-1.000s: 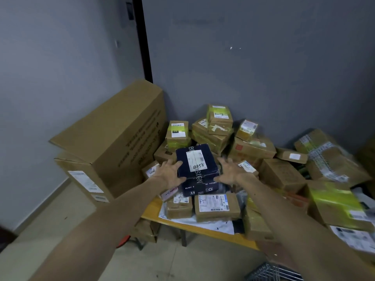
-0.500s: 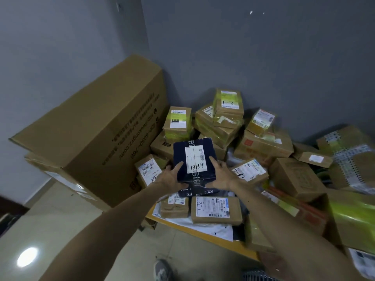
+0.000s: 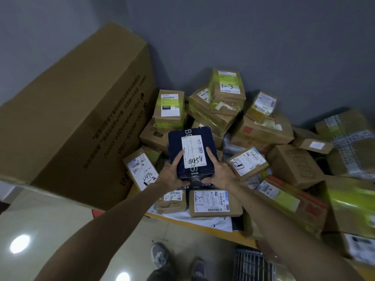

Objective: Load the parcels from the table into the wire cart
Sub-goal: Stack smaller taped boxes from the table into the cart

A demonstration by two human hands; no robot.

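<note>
While my left hand and right hand grip the navy parcel, thumbs lie on top.
I can't tell what the wire cart holds.

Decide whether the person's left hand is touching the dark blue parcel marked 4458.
Touching. The head view shows the left hand gripping the dark blue parcel, its thumb pressed on the top face.

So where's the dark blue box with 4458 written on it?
The dark blue cardboard box is mid-picture in the head view, gripped between the left hand and the right hand, just beyond the brown cardboard parcel marked 3-1.
</note>
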